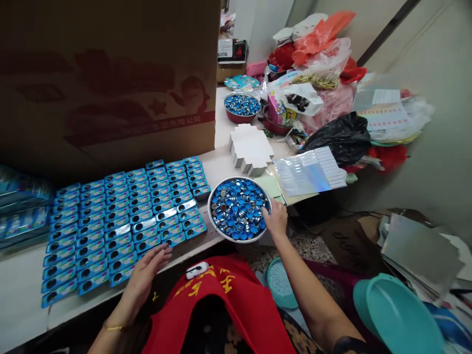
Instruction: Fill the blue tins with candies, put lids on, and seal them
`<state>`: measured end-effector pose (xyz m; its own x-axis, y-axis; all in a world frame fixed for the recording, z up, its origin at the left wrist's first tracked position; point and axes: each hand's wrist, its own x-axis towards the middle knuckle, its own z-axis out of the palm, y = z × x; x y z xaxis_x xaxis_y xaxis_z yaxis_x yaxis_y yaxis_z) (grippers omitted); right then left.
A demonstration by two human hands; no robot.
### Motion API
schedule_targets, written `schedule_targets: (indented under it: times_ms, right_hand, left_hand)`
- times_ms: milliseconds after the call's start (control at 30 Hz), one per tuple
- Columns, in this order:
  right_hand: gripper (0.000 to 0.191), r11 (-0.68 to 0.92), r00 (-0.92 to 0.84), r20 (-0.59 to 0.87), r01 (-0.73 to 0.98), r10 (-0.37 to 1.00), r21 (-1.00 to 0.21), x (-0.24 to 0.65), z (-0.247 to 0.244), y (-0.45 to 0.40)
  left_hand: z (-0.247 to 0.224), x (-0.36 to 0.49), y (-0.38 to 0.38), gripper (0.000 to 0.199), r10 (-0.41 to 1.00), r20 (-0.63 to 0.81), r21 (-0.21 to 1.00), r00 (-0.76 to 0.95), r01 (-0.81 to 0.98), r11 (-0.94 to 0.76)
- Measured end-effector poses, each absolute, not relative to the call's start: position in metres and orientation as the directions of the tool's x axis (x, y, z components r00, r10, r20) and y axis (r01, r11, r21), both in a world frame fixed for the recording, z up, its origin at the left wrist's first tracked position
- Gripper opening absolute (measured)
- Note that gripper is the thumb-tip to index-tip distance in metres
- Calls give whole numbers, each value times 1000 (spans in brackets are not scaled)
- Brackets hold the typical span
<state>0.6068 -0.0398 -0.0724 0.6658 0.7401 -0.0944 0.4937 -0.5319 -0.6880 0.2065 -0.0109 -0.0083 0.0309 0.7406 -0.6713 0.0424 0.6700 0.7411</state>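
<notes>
The right hand (276, 216) gripped the right rim of a round bowl (239, 241), its fingertips over the edge. The left hand (149, 268) was empty and loosely open, palm partly turned up, near the front row of small blue boxes (121, 248). The bowl, heaped with loose blue and silver caps (241, 206), was at the front edge of the surface (22, 290), in the centre of the frame; whether its base rested fully there could not be told. The step in hand looked like handling or steadying the bowl; shifting it would call for a firm, level hold. The boxes lay in close rows at centre left. Behind the bowl were a white stack (251, 146) and shiny sheets (309, 172); a large carton (147, 73) filled the upper left.
</notes>
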Motion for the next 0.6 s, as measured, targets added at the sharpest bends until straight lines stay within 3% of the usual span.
schedule_targets:
  times_ms: [33, 100, 167, 233, 333, 467, 533, 600]
  right_hand:
    - [58, -438, 526, -10, 697, 850, -569, 595, -68, -34]
    - [67, -248, 261, -12, 904, 965, -349, 569, -64, -22]
    - [69, -158, 149, -59, 965, 987, -207, 548, -67, -12]
    - [58, -105, 95, -70, 984, 993, -145, 542, -74, -4]
    - [36, -12, 4, -36, 976, 999, -218, 558, -83, 5]
    - [24, -46, 127, 114, 839, 985, -541, 586, -76, 13]
    - [21, -15, 171, 164, 734, 972, -678, 585, -60, 18]
    - [20, 41, 132, 177, 682, 975, -730, 570, -40, 25]
  left_hand:
    - [-7, 218, -6, 52, 746, -664, 747, 55, 30, 664]
    - [-6, 240, 2, 52, 743, -660, 747, 111, -3, 665]
    - [-7, 258, 8, 50, 736, -657, 742, 165, -30, 670]
    - [-8, 270, 13, 48, 724, -662, 732, 194, -41, 680]
    - [-9, 285, 21, 44, 699, -687, 704, 199, -55, 708]
    - [-4, 316, 36, 34, 635, -720, 612, 280, -173, 771]
    - [-4, 338, 46, 29, 578, -720, 506, 384, -279, 816]
    - [-8, 360, 57, 30, 500, -692, 340, 521, -376, 862]
